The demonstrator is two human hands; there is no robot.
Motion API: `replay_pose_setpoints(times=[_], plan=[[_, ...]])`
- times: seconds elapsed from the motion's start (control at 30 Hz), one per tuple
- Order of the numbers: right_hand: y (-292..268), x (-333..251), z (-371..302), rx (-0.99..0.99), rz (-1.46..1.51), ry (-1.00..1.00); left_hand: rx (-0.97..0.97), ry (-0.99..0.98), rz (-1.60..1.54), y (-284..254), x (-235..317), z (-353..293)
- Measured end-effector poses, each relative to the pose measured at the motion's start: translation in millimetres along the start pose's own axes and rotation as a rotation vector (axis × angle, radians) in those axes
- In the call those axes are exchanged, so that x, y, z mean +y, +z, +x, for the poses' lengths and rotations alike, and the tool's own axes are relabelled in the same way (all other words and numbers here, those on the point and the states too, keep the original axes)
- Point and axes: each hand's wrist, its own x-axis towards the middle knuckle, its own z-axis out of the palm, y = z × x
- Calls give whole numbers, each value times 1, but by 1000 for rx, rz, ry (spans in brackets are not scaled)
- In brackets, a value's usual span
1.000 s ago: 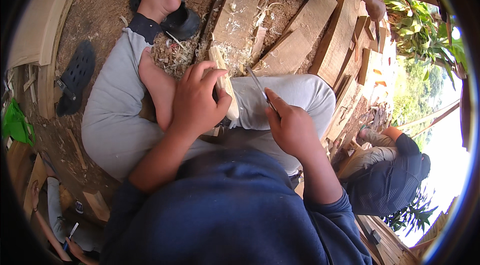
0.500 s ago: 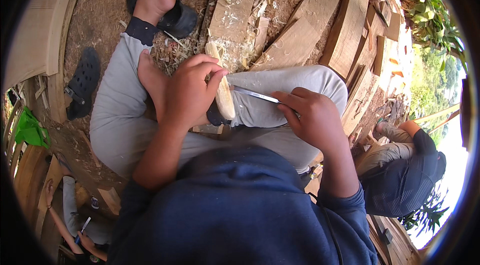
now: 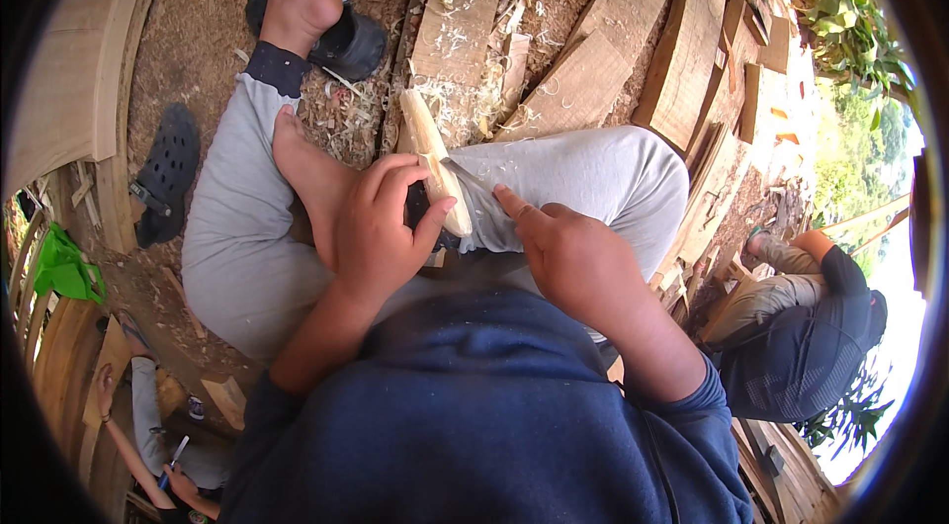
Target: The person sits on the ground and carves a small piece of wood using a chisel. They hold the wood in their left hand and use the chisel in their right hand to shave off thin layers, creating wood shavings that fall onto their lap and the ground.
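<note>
Over my lap, a pale, whittled piece of wood [image 3: 425,129] lies slanted, its surface cut into long facets. My left hand [image 3: 381,227] grips it near its lower end, fingers on one side and thumb on the other. A knife [image 3: 469,175] is in my right hand [image 3: 568,252], its index finger stretched along the blade's back. The blade's tip touches the wood's right side, just above my left fingers. The knife's handle is hidden inside my right hand. Under the work is my bent leg in grey trousers [image 3: 593,168].
Wooden planks [image 3: 593,69] and curled shavings [image 3: 474,94] cover the ground ahead. Dark clogs [image 3: 166,168] lie to the left, near a green bag [image 3: 64,262]. One person [image 3: 801,346] sits at the right; another person's hand [image 3: 178,484] holds a knife at the lower left.
My left hand has slid down the wood toward its near end. My right hand has moved left and forward, the index finger now out along the blade. The wood's upper part is more exposed.
</note>
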Motion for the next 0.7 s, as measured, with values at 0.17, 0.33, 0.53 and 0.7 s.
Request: replay_pose_setpoints(times=[0.17,0.33,0.53,0.7], plan=[[4,-11,-3,20,0,17,3,79,23,4,5,1],[6,-7,1,39,-25,-36,40,84,18,9,8,5],[12,-1,9,9,18,-10,66,152,75,15,6,7],[27,2,7,70,148,0,79,151,109,18,7,6]])
